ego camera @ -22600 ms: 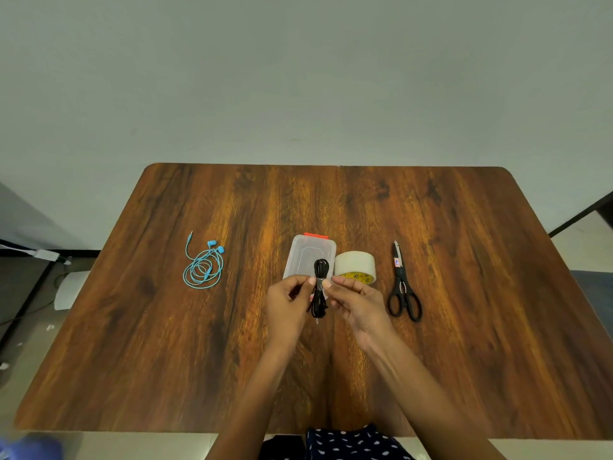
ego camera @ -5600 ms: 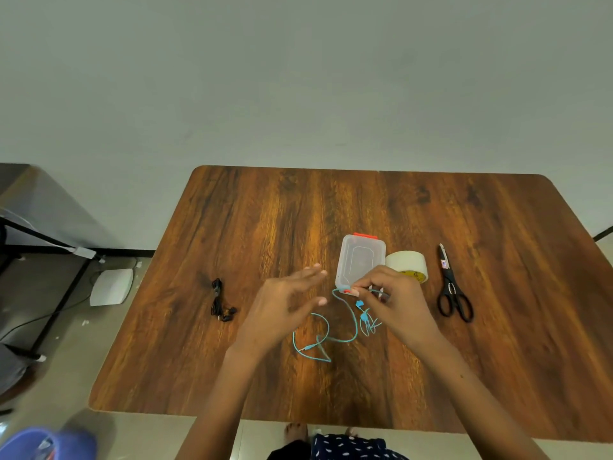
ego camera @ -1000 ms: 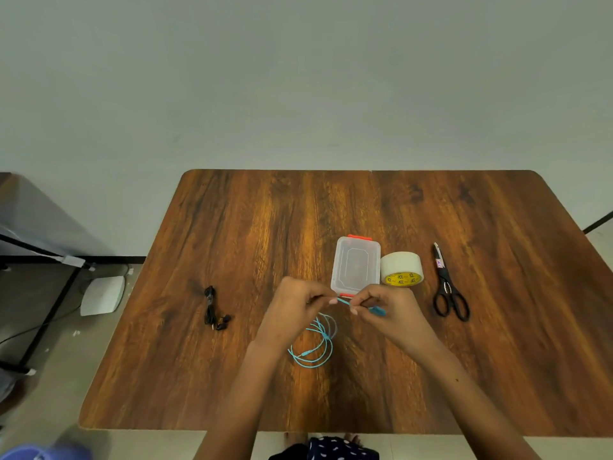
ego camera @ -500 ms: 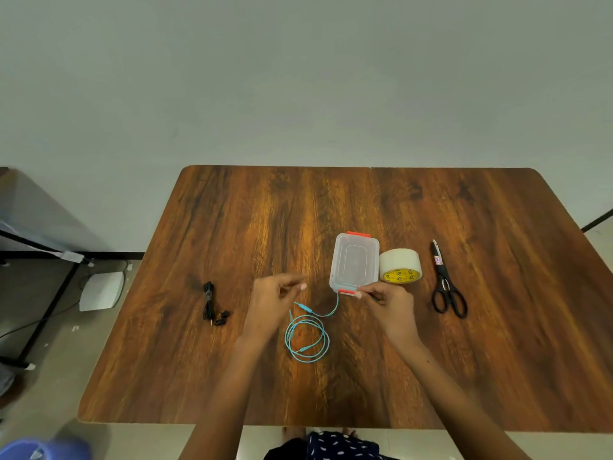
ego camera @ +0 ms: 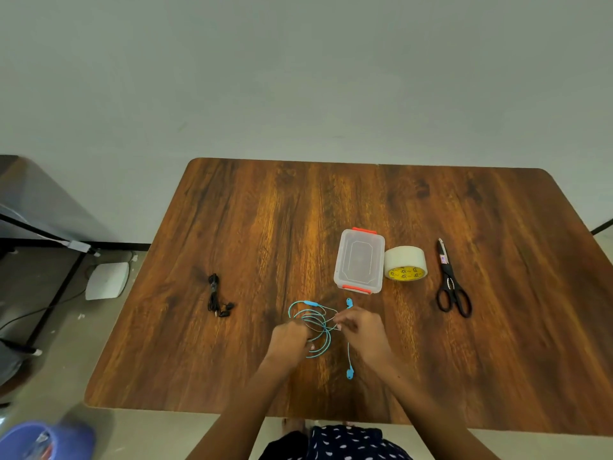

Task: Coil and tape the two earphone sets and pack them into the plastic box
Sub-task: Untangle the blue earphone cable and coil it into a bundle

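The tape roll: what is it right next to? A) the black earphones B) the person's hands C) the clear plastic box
C: the tape roll sits right beside the plastic box, between it and the scissors.

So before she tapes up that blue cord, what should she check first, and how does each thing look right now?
1. Blue earphones fully coiled: not ok, one earbud hangs loose and another sticks out.
2. Loops held: ok, left hand grips them, right hand pinches the cord.
3. Tape roll within reach: ok, beside the plastic box.
4. Scissors ready: ok, lying right of the tape.
5. Box open: not ok, lid on.
6. Black earphones taped: cannot tell.
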`<action>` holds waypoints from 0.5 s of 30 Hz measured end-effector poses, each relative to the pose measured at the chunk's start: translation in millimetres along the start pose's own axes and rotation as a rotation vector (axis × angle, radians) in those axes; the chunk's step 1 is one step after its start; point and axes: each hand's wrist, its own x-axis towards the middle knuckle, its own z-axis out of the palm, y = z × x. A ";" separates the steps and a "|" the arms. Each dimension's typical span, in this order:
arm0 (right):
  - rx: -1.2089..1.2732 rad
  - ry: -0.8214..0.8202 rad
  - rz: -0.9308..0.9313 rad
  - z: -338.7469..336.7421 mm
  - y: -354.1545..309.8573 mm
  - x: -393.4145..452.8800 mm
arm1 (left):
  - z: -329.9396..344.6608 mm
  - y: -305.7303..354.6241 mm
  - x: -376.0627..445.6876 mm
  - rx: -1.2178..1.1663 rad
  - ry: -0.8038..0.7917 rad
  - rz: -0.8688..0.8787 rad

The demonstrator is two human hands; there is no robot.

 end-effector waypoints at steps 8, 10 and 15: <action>0.026 -0.015 0.014 -1.3 1.4 -5.4 | 15.1 5.0 10.7 0.066 0.023 0.007; 0.041 -0.002 0.008 -3.3 1.1 -5.2 | 14.2 7.3 10.9 0.039 0.058 -0.004; 0.040 0.041 -0.067 -14.0 -8.5 -3.7 | -25.3 13.1 11.1 -0.238 0.294 -0.072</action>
